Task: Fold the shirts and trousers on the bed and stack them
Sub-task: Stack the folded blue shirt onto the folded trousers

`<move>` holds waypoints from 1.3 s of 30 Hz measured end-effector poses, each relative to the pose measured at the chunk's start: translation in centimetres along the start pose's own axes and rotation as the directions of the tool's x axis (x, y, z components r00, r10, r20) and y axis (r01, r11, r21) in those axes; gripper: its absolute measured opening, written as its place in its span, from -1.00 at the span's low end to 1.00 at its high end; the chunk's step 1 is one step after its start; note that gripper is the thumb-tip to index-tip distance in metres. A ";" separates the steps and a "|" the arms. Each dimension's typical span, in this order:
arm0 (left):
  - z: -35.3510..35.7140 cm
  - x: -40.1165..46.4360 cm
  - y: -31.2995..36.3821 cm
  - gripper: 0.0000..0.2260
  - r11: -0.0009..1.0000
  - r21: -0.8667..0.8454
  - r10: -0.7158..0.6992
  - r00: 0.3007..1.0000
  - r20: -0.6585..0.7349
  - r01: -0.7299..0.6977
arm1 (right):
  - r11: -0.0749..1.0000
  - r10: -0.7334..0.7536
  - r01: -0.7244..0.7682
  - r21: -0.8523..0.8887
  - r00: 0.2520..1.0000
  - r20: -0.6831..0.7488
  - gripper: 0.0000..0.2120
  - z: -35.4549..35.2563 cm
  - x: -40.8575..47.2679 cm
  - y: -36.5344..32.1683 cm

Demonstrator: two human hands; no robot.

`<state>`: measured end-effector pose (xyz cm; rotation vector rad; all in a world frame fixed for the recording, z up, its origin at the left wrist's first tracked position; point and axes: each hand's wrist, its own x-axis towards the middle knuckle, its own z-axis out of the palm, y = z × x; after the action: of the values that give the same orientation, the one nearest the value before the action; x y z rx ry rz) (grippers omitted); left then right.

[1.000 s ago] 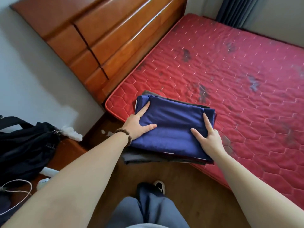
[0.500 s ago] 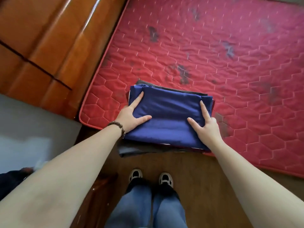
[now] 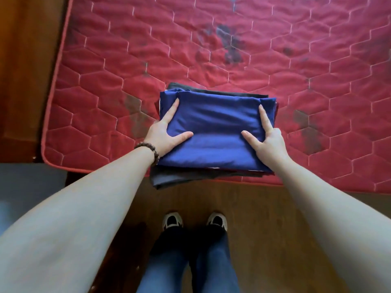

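Note:
A folded blue garment [image 3: 215, 132] tops a stack of folded clothes at the near edge of the red quilted mattress [image 3: 211, 49]. Dark grey folded garments [image 3: 169, 180] beneath it stick out past the mattress edge on the near left. My left hand [image 3: 163, 134] rests on the stack's left end, with index finger and thumb flat on the blue cloth. Mirroring it, my right hand [image 3: 268, 138] lies on the right end. The other fingers of both hands go down the stack's sides, out of sight.
The wooden headboard [image 3: 25, 70] runs along the mattress's left side. Below the bed edge is wooden floor [image 3: 264, 218], where my feet in dark shoes [image 3: 172, 220] stand close to the stack. Dark stains mark the mattress.
The view has tilted down and moved closer, so the bag and wall at the left are gone from sight. Both hands keep the same hold on the stack's ends.

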<state>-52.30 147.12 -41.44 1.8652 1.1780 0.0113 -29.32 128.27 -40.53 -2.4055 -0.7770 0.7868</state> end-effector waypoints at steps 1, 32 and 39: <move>0.9 0.6 -1.0 -0.19 1.000 0.017 -0.014 1.000 0.016 0.013 | 1.000 0.006 -0.006 -0.001 1.000 0.011 -0.25 1.1 0.5 0.9; 7.5 2.7 -2.9 -0.24 0.617 0.735 0.368 0.929 0.045 -0.281 | 0.727 -0.351 0.265 -0.634 0.936 -0.011 -0.34 8.3 1.7 3.1; 8.0 4.1 -4.3 -0.20 0.687 0.661 0.362 0.931 0.050 -0.303 | 0.774 -0.353 0.285 -0.566 0.936 -0.011 -0.35 9.2 2.7 4.6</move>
<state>-49.68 145.30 -50.84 2.7272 0.9349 -0.1450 -31.81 129.20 -50.86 -2.6592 -1.4911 0.2919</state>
